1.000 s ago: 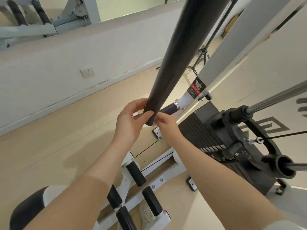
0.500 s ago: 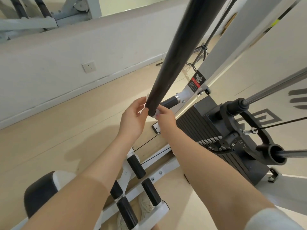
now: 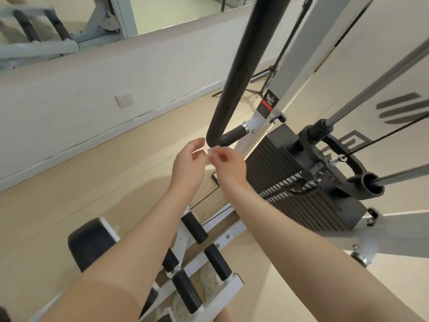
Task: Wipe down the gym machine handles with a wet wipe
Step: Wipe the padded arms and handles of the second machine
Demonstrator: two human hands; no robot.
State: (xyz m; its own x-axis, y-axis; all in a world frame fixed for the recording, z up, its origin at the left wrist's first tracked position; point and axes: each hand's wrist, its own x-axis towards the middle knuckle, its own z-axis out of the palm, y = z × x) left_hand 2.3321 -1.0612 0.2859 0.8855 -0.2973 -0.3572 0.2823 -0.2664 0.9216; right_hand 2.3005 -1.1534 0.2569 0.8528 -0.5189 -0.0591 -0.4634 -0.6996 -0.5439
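1. The wet wipe (image 3: 212,151) sat as a small white scrap between the two hands, just below the rounded end of the black padded handle (image 3: 234,75) and apart from it.
2. The right hand (image 3: 228,166) pinched the wipe between thumb and fingertips. The left hand (image 3: 189,165) was loosely curled with its fingertips at the wipe's other edge; whether it actually gripped the wipe could not be told.
3. Judging by that hold, the wipe was probably being refolded or turned to a fresh face before going back onto the foam (hence both hands off the bar).
4. A second, shorter black grip (image 3: 234,135) jutted from the white frame just behind the handle's tip, and looked like the next surface due.
5. Counted: one wipe, two hands, two grips near them, four black foam rollers (image 3: 193,227) on the white rack below, one weight stack (image 3: 292,182) to the right, two steel guide rods (image 3: 380,81), and one wall socket (image 3: 125,99).
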